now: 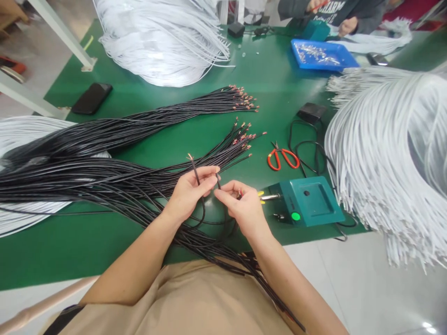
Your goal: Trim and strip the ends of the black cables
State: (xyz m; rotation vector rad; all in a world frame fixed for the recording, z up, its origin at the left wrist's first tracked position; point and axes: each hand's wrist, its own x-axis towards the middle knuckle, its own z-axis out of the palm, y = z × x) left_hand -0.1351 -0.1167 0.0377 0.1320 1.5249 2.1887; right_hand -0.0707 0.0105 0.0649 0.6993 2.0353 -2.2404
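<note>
Between my two hands is the end of a black cable (218,180). My left hand (190,190) pinches near its tip, and another black cable end with bare copper strands (190,157) sticks up by that hand's fingers. My right hand (244,204) is closed on the cable just below the tip, and something small and red shows at its fingers. Just right of that hand stands a green machine (310,202) with a metal shaft and yellow tips. Bundles of black cables (139,181) with stripped, coppery ends lie under and left of my hands.
Red-handled cutters (282,157) and a black adapter (311,112) with its cord lie beyond the machine. Coils of white cable (387,135) are heaped at right and at the back (164,42). A blue tray (323,55) holds small metal parts. A phone (92,98) lies left; a co-worker (335,18) sits opposite.
</note>
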